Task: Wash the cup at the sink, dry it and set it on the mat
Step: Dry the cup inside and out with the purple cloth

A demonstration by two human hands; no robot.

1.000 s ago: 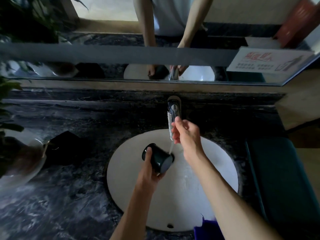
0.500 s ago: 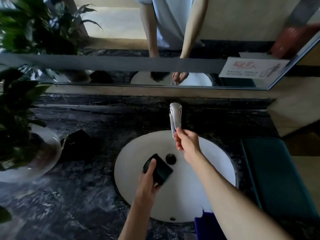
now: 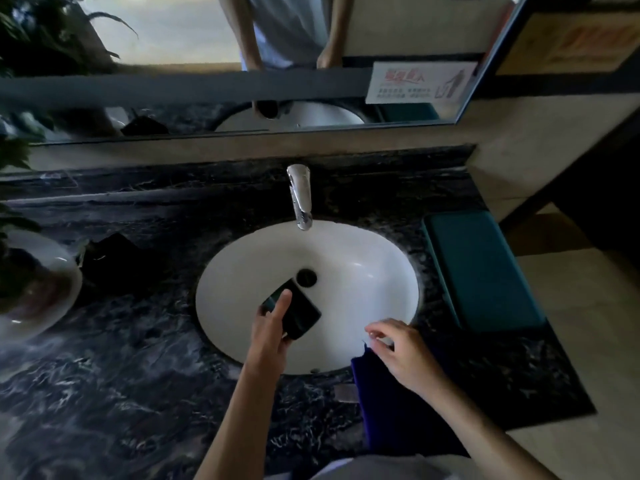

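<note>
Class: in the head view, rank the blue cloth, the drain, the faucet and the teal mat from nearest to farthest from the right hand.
1. Blue cloth: under the right hand.
2. Drain: up-left, in the basin.
3. Teal mat: up-right, on the counter.
4. Faucet: behind the basin.
</note>
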